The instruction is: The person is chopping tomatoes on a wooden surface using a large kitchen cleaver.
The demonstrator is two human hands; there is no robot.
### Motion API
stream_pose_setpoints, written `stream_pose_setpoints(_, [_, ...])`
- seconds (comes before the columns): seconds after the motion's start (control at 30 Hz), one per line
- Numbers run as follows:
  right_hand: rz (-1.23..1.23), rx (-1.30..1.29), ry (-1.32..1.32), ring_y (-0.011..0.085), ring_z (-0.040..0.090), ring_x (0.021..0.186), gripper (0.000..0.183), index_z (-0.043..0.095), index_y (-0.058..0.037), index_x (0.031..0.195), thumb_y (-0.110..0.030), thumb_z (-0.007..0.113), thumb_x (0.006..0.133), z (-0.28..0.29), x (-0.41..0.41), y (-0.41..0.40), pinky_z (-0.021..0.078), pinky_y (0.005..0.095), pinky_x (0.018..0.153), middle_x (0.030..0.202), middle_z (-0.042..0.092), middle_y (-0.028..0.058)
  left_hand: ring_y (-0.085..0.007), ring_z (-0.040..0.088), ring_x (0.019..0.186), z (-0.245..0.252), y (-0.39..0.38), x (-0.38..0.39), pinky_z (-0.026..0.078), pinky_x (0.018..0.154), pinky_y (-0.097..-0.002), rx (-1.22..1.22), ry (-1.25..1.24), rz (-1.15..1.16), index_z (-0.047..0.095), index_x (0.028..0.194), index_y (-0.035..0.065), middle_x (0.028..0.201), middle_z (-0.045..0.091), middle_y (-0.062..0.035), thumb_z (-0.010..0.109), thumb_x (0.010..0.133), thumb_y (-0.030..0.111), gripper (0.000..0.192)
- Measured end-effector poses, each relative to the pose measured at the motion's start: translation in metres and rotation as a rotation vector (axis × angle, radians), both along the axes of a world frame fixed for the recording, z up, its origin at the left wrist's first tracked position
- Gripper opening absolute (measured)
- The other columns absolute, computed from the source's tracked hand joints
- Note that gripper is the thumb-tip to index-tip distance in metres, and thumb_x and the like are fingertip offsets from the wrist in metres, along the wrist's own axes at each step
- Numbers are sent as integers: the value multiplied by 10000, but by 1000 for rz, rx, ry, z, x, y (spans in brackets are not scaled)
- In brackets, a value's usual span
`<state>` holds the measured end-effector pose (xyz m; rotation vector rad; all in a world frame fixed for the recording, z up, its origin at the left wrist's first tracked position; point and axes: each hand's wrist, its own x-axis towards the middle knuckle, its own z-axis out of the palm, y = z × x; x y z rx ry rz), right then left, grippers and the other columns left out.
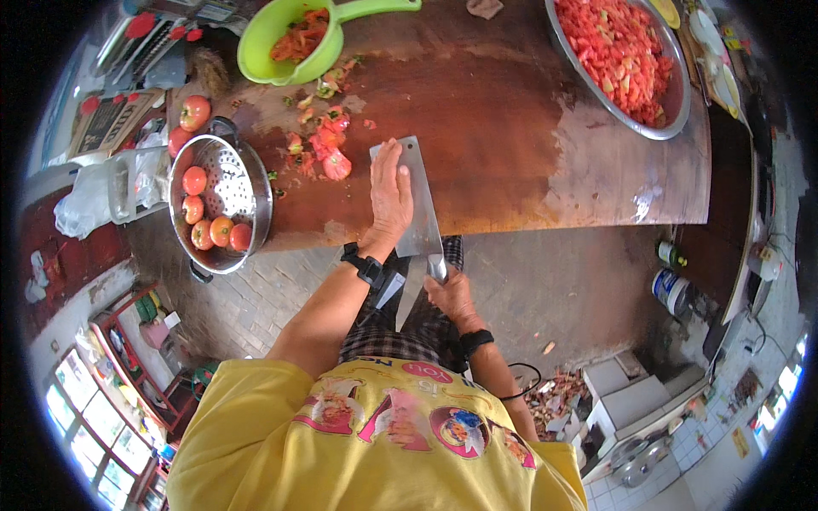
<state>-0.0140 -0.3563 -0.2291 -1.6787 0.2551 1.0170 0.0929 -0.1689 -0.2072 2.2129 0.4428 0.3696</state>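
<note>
My right hand (454, 294) grips the metal handle of a cleaver (420, 198) at the near edge of the wooden table. The broad blade reaches over the tabletop, with its far corner pointing away from me. My left hand (391, 195) lies along the blade's left side, fingers extended and thumb apart, apparently touching it. To the left of that hand, cut tomato pieces (333, 156) sit in a small heap on the wood. Whole tomatoes (221, 231) rest in a steel colander (261, 204) at the table's left end.
A steel basin (682, 102) of chopped tomato stands at the far right. At the back left, a green plastic ladle-like strainer (249, 48) holds tomato scraps. Trimmings (329, 83) lie in front of it. Two more tomatoes (195, 113) are behind the colander.
</note>
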Motion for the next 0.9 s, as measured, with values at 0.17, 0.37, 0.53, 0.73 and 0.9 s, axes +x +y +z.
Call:
stream_pose_setpoints(0.17, [-75,178,122,99,503,476,103,539,-27,813,-108,601,827,41,27,-19,399,250,431,599,538,8,-336,379,1227,19,-18,29,288,1040,-428,78,-14,-20,435,1239,-3,1296,441,-165,409,927,216,381])
stream_pose_setpoints(0.37, [-274,154,-133,117,508,497,56,548,-28,859,-71,529,829,139,122,-68,407,262,451,620,540,22,-347,401,1205,130,-78,145,302,1029,-433,-106,-381,-297,456,1214,8,1262,464,-192,412,930,277,394])
stream_pose_setpoints(0.53, [-394,213,-492,113,531,580,123,553,-31,921,-80,558,808,205,208,-112,424,241,488,736,570,50,-356,483,1102,192,-86,168,369,970,-423,-215,-466,-496,531,1113,11,1183,520,-190,494,887,208,302])
stream_pose_setpoints(0.73, [73,-780,-1192,365,579,786,260,517,34,970,-135,591,786,195,304,-176,454,434,678,852,585,221,-341,536,1005,120,-20,121,422,891,-427,563,-186,-263,589,1009,27,1063,573,-164,539,829,152,225])
stream_pose_setpoints(0.9, [-181,-316,-1029,263,540,624,198,515,17,911,-141,582,814,204,310,-169,446,371,570,731,551,126,-348,610,795,123,44,42,489,709,-451,35,74,194,633,932,104,836,639,-158,511,843,211,186])
